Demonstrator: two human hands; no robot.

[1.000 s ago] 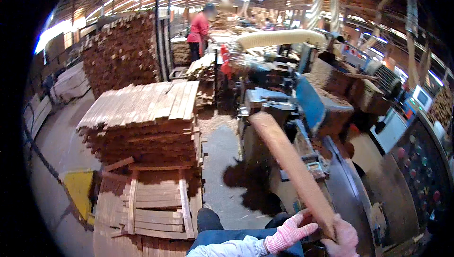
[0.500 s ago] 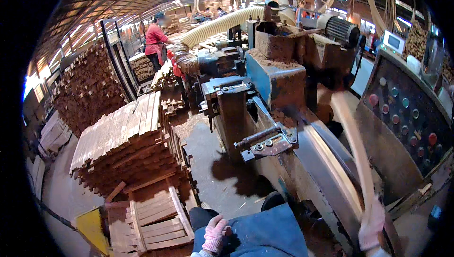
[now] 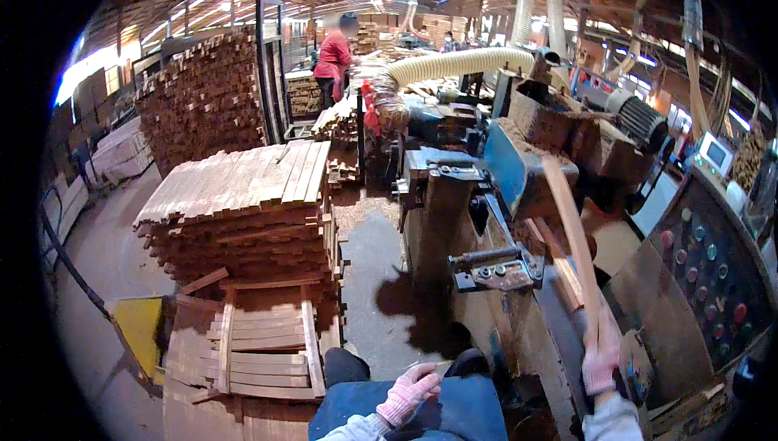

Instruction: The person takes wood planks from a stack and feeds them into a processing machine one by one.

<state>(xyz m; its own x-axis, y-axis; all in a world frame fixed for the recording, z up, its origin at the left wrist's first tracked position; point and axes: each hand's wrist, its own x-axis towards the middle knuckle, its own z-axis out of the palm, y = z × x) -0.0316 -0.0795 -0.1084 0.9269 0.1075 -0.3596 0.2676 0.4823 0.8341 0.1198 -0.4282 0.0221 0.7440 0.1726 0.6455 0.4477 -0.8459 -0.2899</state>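
My right hand (image 3: 601, 360), in a pink-and-white glove, is closed round the near end of a long wooden strip (image 3: 574, 238). The strip slants up and away over the machine bed, its far end by the sawdust-covered housing (image 3: 527, 153). Beside it, a second wooden strip (image 3: 562, 267) lies on the bed, its far end hidden at the machine. My left hand (image 3: 409, 392), gloved alike, hovers over the blue apron (image 3: 462, 408) on my lap. Its fingers are curled together, and nothing shows in them.
To the left stands a stack of wooden strips (image 3: 235, 177), with slats (image 3: 259, 356) nearer me. A metal guide bracket (image 3: 498, 269) juts from the machine. On the right is a button panel (image 3: 705, 263). A person in red (image 3: 331, 58) stands farther back beside a ribbed hose (image 3: 462, 62).
My view has swung left, so the scene sits farther right. The strip on the bed has slid farther into the machine. My right hand still holds its strip.
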